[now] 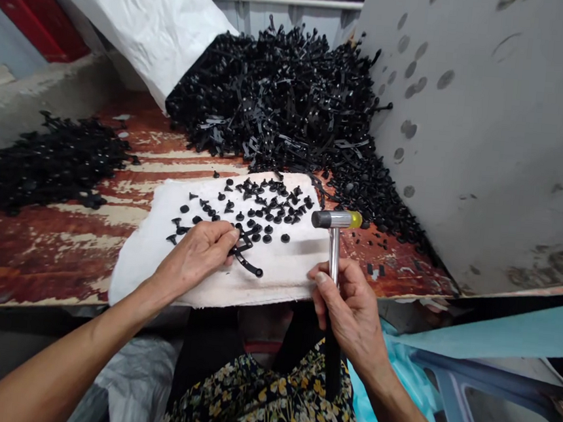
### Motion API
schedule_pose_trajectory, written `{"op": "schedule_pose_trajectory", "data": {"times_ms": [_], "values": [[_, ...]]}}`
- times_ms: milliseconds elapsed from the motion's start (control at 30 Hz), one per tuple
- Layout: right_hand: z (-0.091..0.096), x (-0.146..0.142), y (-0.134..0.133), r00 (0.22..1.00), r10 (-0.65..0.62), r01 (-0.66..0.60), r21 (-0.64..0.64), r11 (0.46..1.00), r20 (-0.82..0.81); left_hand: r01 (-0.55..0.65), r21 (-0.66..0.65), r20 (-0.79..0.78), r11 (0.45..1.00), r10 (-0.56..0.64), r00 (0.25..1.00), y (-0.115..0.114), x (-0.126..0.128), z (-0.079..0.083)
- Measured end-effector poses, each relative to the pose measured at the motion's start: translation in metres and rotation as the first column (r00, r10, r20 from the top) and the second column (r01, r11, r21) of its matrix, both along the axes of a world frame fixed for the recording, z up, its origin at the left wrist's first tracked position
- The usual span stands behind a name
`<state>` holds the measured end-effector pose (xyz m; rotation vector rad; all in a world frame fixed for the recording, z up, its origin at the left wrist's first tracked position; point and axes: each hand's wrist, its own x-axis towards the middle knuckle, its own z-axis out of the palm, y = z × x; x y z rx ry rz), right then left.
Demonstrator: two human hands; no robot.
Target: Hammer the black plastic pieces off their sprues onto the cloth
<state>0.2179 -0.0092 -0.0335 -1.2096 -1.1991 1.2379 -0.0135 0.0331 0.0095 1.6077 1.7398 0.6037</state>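
My left hand (193,256) pinches a black plastic runner (246,261) that still carries a few moulded pieces, and it rests just above a white cloth pad (291,271). Several loose black plastic fasteners (256,212) lie scattered across the pad, beyond my fingers. My right hand (347,302) grips the metal shaft of a small two-faced hammer (336,219) upright at the pad's right edge. Its head has one black face and one yellow face, and it touches nothing.
The pad lies on a worn red-painted table (36,255). A large heap of black plastic runners (281,99) rises behind it, with a smaller heap (49,164) at left. A grey panel (480,136) walls the right side, and a white sack (140,21) hangs at back.
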Motion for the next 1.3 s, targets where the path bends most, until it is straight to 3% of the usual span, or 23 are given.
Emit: {"op": "schedule_pose_trajectory", "data": {"times_ms": [1300], "values": [[-0.0066,0.0035,-0.0007,0.999,0.025,-0.026,0.009,1.000,0.028,-0.027,0.038,-0.052,0.999,0.029,0.998,0.0005,0.0028,0.0019]]}}
